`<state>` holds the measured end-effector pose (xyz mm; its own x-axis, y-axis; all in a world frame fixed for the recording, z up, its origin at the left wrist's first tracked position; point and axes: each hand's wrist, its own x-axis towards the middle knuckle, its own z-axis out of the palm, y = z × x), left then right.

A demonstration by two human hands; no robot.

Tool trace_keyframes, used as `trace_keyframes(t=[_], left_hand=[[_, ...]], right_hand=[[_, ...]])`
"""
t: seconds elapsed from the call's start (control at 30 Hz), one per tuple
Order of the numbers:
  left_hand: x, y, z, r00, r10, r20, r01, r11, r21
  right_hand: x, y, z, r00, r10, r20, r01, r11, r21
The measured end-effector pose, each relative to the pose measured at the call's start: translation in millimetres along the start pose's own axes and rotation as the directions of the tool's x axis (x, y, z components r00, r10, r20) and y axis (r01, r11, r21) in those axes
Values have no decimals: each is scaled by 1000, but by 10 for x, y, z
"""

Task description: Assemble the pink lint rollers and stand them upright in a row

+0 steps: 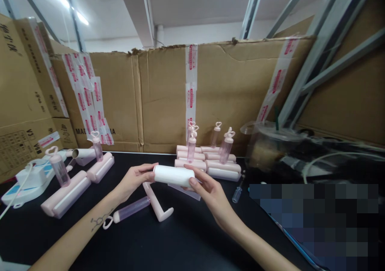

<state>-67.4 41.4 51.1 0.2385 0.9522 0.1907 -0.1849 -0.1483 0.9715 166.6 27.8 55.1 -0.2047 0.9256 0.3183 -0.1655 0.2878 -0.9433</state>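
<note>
Above the dark table, a white sticky lint roll is held level between both hands. My left hand grips its left end with thumb and fingers. At the right end my right hand closes thumb and fingers around the roll. Just below lies a pink lint roller frame with a clear purple handle ending in a heart loop. A translucent strip, apparently a cover, lies partly hidden behind the roll and my right hand.
Several pink lint rollers stand in rows behind, handles up. Two more stand left, near a bare-cored roll and a white power strip. A small screwdriver and a lidded cup are right. Cardboard walls the back.
</note>
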Motion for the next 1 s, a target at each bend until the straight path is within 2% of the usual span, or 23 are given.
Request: trace_keyframes(t=[0.13, 0.27, 0.4, 0.47, 0.57, 0.67, 0.73, 0.8, 0.87, 0.9, 1.0], left_hand=[[-38, -65, 111, 1000, 25, 18, -26, 999, 29], [-135, -140, 284, 998, 60, 2, -60, 992, 107], [-204, -208, 321, 975, 194, 108, -214, 953, 214], [-204, -197, 280, 960, 238, 148, -266, 939, 216], [-180, -92, 216, 972, 202, 117, -211, 975, 66], [-153, 40, 198, 988, 114, 105, -102, 988, -112], [-132, 78, 192, 989, 83, 118, -69, 990, -120], [-101, 55, 147, 994, 83, 74, -80, 996, -50], [-60, -15, 39, 997, 72, 11, -73, 989, 126], [-39, -58, -35, 998, 55, -14, -49, 967, 251], [7, -163, -241, 998, -53, -17, 53, 809, 585]], right_hand=[[21, 63, -9, 999, -39, -23, 38, 999, -37], [1, 140, -19, 998, -67, 8, 68, 995, -68], [-61, 181, 15, 997, -68, -25, 66, 996, -51], [-83, 182, 51, 999, -21, -48, 22, 999, 27], [-90, 166, 105, 994, 107, -21, -100, 973, 210], [-66, 155, 124, 965, 243, 94, -260, 866, 427], [-40, 154, 108, 942, 306, 139, -333, 790, 516], [-8, 151, 72, 929, 343, 140, -359, 744, 564], [22, 136, 28, 925, 361, 119, -359, 727, 585], [34, 124, 8, 926, 361, 106, -351, 729, 587], [48, 85, -35, 942, 330, 68, -313, 782, 539]])
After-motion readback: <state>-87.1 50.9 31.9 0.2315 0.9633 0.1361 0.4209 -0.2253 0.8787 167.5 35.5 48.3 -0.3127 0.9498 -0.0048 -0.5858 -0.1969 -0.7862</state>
